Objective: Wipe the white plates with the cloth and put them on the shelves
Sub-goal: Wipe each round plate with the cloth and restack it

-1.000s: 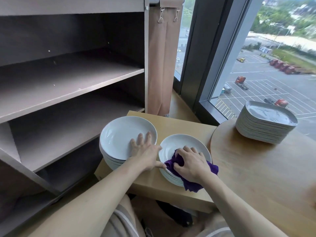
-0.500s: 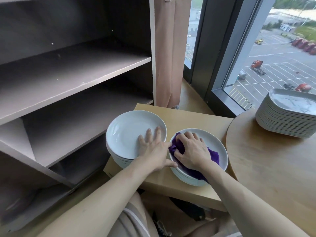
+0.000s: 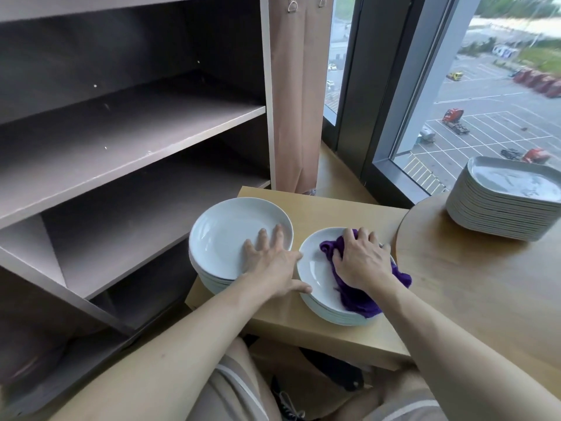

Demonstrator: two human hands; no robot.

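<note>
Pressing down on the purple cloth, your right hand has its fingers curled over the bunched fabric, holding it against the top plate of the right stack of white plates. Part of the cloth spills over that stack's near rim. Your left hand lies flat, fingers straight and spread, on the top plate of the left stack of white plates, thumb reaching across to the right stack's edge. Both stacks sit side by side, nearly touching, on the low wooden table, just beside the dark shelves on your left. Off to the right, a stack of squarish plates sits on the round table near the window
</note>
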